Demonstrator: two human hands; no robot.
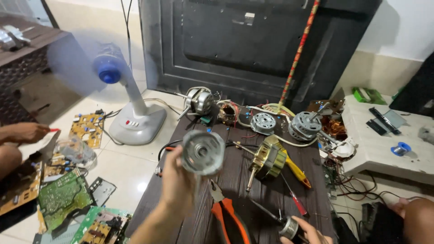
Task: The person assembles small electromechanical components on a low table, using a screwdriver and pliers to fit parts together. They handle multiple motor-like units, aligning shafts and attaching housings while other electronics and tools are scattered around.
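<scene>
Left hand [177, 180] gripped a round silver motor housing [203, 152] raised off the bench [253, 190], open face toward the camera as if for inspection, while right hand [306, 232] closed around a small metal rotor part [288, 227], orange-handled pliers [226, 212] lying between the hands.

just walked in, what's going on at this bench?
A person's left hand holds up a round silver metal motor part over the dark slatted wooden table. Their right hand rests at the table's near edge on a small silver cylindrical piece. Orange-handled pliers, a gold-coloured fan motor and several grey motors lie on the table. A white standing fan spins on the floor, where another person's hand works among green circuit boards.
</scene>
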